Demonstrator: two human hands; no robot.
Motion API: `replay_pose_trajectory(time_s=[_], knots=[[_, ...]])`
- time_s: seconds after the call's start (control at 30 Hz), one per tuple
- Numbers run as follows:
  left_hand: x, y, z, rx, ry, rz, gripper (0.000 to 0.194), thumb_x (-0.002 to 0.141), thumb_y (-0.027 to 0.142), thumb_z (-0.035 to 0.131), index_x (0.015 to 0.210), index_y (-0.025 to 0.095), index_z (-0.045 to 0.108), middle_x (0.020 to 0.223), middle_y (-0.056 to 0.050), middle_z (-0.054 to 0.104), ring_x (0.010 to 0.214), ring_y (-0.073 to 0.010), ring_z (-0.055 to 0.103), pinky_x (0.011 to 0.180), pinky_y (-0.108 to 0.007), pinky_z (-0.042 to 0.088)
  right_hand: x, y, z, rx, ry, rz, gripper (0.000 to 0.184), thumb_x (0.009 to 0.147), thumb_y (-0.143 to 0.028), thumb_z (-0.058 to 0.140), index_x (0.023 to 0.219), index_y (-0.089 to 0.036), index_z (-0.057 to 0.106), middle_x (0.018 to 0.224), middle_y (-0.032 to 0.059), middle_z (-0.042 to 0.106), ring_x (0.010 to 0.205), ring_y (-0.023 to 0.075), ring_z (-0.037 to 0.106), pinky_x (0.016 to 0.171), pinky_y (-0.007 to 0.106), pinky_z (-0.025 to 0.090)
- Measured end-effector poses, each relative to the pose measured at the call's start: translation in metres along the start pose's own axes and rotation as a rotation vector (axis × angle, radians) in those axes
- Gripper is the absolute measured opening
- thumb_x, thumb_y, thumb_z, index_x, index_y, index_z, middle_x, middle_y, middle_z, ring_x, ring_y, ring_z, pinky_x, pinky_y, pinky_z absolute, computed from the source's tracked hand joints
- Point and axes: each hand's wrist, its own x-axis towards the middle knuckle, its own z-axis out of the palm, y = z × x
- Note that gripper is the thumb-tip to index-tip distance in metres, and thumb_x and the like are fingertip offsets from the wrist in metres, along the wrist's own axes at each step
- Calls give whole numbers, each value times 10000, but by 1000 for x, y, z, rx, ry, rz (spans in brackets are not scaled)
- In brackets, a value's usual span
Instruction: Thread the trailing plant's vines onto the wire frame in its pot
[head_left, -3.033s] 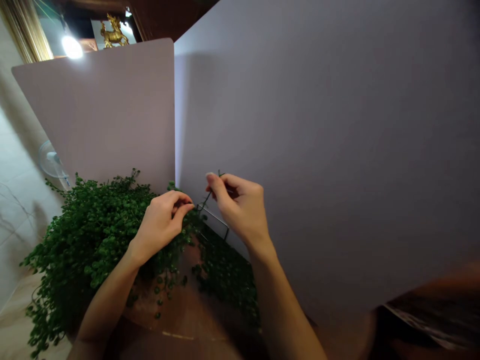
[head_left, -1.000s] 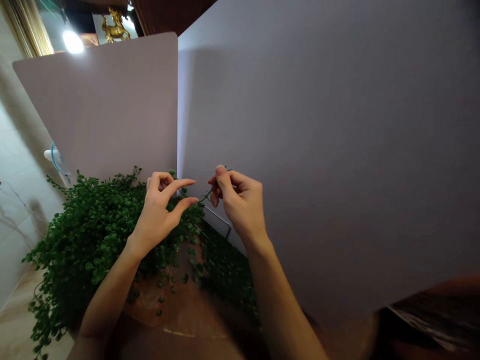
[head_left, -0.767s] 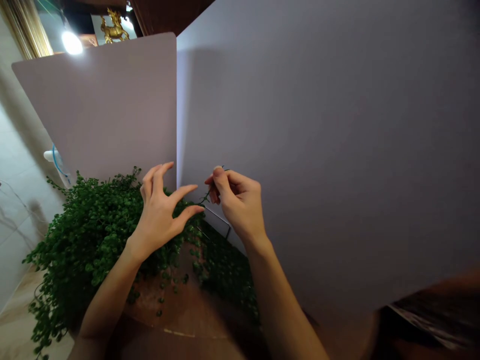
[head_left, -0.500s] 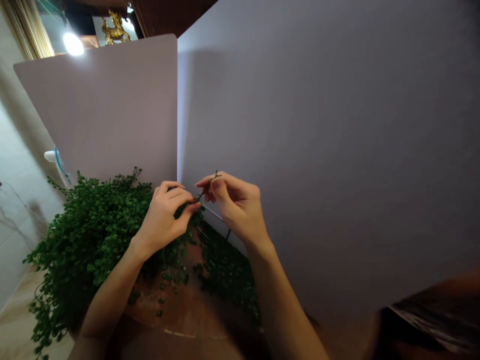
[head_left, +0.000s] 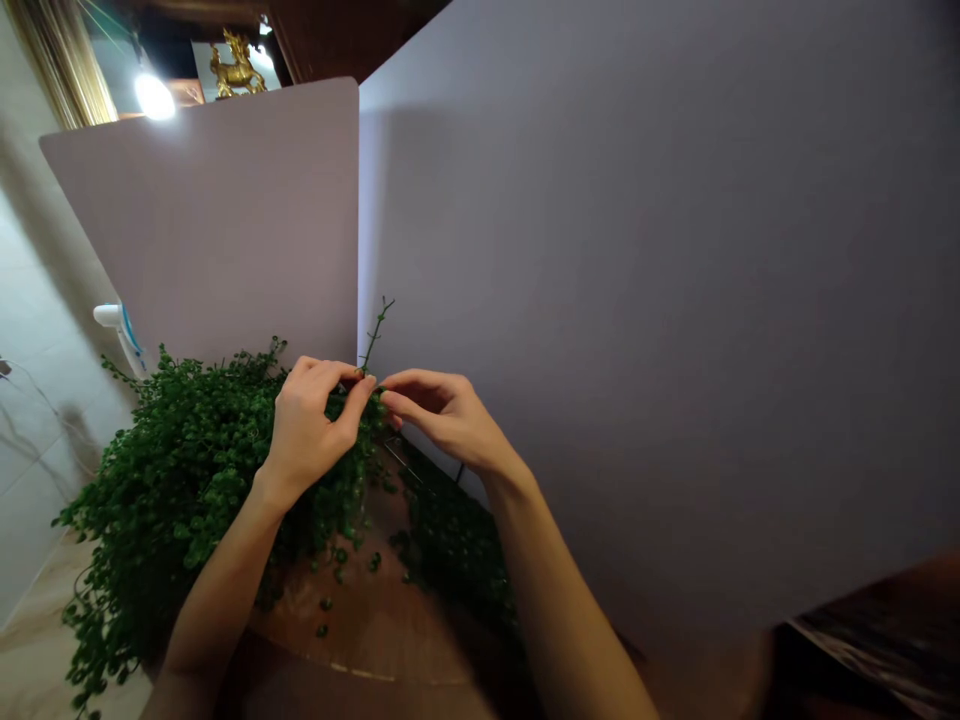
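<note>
Pinched between thumb and fingers of my left hand is a thin green plant stem, which sticks up past the fingertips and looks mostly bare, with short side stubs. My right hand is beside it, its thumb and fingertips closed at a small leafy green sprig; the fingertips of both hands almost meet. Below and left of my left hand spreads a large heap of small round-leaved greenery. Part of that heap is hidden behind my left hand and forearm.
A round brown wooden table bears the heap and several loose leaves. Dark green leaves lie right of it, near a thin metal frame. Pale panels stand behind. A bright bulb and gold figurine appear beyond.
My left hand opened, then closed again and now holds the stem upright. My right hand has let the stem's upper end go and moved down and left to the leafy sprig.
</note>
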Motion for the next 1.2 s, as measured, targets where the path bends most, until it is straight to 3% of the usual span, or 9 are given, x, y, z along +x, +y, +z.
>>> replay_pose_trajectory(time_s=[0.13,0.27,0.57,0.77,1.0,1.2], knots=[[1,1,0,6,-57,1,200,901,295,635,754,162,655,719,-34,678,742,-176,543,721,-330,473,-1,-2,-1,-16,8,-43,222,787,-396,746,804,-178,713,680,-17,614,603,100,516,570,250,440],[0,2,0,16,-134,14,333,940,302,573,643,158,622,622,-31,608,696,-170,497,696,-330,440,0,4,0,45,124,-92,223,814,-402,728,772,-186,688,648,-33,563,597,98,479,574,250,414],[1,3,-3,130,-180,181,328,993,248,482,707,143,605,690,-55,641,766,-190,490,731,-354,422,6,15,20,167,341,-90,229,750,-418,776,779,-202,705,730,-12,625,663,108,526,603,241,428],[-2,5,-5,402,-68,326,268,961,225,544,715,144,613,663,-51,644,752,-207,486,711,-376,369,14,16,28,434,541,-10,253,657,-419,827,698,-205,698,659,-34,564,579,83,462,525,225,391],[-4,12,-13,520,13,316,271,937,227,577,672,170,598,626,-51,618,741,-220,481,671,-374,345,13,13,34,485,658,-17,209,682,-381,802,693,-214,676,647,-41,508,565,81,435,548,235,427],[-5,24,-25,504,-16,282,295,920,220,599,633,182,546,604,-40,583,729,-208,452,655,-354,374,13,9,44,497,700,-14,212,660,-368,782,690,-213,640,633,-43,499,580,93,447,546,247,406]])
